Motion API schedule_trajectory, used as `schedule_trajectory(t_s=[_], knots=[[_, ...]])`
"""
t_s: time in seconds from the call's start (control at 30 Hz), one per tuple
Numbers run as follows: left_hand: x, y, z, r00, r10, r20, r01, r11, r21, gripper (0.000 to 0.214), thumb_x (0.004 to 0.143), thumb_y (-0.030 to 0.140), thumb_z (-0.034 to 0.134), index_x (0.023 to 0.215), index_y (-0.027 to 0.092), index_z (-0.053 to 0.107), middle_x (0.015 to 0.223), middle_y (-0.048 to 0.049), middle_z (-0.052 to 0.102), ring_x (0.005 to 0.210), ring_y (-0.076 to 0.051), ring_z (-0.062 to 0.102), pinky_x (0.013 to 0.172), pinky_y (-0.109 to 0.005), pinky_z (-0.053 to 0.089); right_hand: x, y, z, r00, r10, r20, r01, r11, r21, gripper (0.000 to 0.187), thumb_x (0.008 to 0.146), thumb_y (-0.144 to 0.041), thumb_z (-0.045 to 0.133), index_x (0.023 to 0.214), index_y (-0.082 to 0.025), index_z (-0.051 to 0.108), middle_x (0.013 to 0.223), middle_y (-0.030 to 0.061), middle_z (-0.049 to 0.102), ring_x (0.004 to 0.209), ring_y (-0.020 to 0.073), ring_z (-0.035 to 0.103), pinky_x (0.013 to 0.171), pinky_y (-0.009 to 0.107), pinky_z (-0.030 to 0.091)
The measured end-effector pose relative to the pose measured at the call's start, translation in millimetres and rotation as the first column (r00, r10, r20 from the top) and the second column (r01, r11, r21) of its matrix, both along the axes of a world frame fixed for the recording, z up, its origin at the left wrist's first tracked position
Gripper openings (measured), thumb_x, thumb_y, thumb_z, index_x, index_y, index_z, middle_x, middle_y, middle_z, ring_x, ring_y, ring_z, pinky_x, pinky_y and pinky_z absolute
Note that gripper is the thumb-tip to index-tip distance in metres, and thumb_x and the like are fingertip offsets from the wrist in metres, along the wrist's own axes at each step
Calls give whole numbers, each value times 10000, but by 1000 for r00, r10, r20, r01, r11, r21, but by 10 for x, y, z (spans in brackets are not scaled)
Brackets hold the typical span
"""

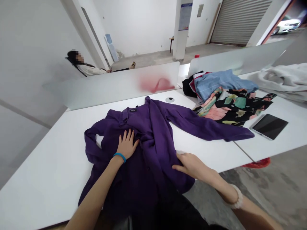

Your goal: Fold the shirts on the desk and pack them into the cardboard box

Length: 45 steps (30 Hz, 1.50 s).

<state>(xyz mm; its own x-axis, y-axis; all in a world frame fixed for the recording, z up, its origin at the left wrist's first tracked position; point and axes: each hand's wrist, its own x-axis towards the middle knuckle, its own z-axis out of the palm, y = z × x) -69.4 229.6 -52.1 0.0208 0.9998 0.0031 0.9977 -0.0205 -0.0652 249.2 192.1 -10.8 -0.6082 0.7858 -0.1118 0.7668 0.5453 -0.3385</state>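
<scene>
A purple long-sleeved shirt (158,143) lies spread on the white table, its collar toward the far side and its lower part hanging toward me over the near edge. My left hand (126,145) rests flat on the chest of the shirt with the fingers spread. At the shirt's right side edge, my right hand (188,164) grips the cloth, thumb on top; its other fingertips are partly hidden. One sleeve (206,127) stretches out to the right, while the other sleeve (92,143) is bent at the left.
Folded blue denim (220,81) and a black floral garment (235,107) are piled at the right, near a tablet (270,126). White cloth (285,78) lies farther right. A frosted divider (120,83) lines the table's back (35,153); a person (88,68) sits beyond it.
</scene>
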Motion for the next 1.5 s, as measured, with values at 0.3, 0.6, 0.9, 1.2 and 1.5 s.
schedule_trajectory(t_s=[0.3, 0.6, 0.9, 1.2, 1.5], knots=[[52, 87, -12, 996, 41, 81, -43, 999, 13, 622, 908, 425, 289, 1437, 99, 298, 1533, -94, 197, 1410, -323, 130, 1120, -544, 157, -282, -317, 590, 943, -120, -310, 221, 923, 316, 181, 904, -209, 456, 1069, -207, 532, 874, 40, 654, 697, 164, 631, 593, 247, 409], [-96, 138, 70, 812, 51, 581, -276, 911, 305, 358, 829, 228, 347, 1071, 181, 607, 1119, -78, 664, 1087, -207, 587, 992, -394, 417, -431, -929, 274, 877, 237, -419, -219, 972, 90, 202, 930, -212, 437, 1075, -216, 578, 974, 38, 612, 879, 153, 595, 759, 258, 483], [494, 806, 382, 921, -44, 386, -31, 982, 188, 472, 870, 384, 406, 1255, 123, 483, 1272, -144, 557, 1170, -274, 521, 990, -403, 400, -111, -507, -329, 803, -246, -542, 360, 926, 112, 231, 909, -279, 454, 1093, -221, 580, 1088, 113, 590, 1083, 255, 523, 968, 493, 402], [549, 1042, 53, 952, 32, 306, -53, 997, 60, 582, 855, 408, 442, 1331, 72, 446, 1435, -193, 389, 1346, -356, 309, 1077, -496, 275, 228, -975, 134, 305, -584, -752, 591, 735, -332, 303, 826, -453, 554, 655, -237, 427, 531, -48, 417, 458, 108, 397, 431, 220, 327], [499, 1046, 12, 865, 15, 502, -152, 961, 232, 481, 901, 337, 319, 1288, 89, 461, 1311, -163, 541, 1254, -252, 468, 1054, -398, 359, 529, -1606, -727, 147, -767, -624, 568, 582, -582, 307, 780, -548, 572, 827, -271, 449, 559, -27, 506, 472, 165, 516, 427, 266, 416]])
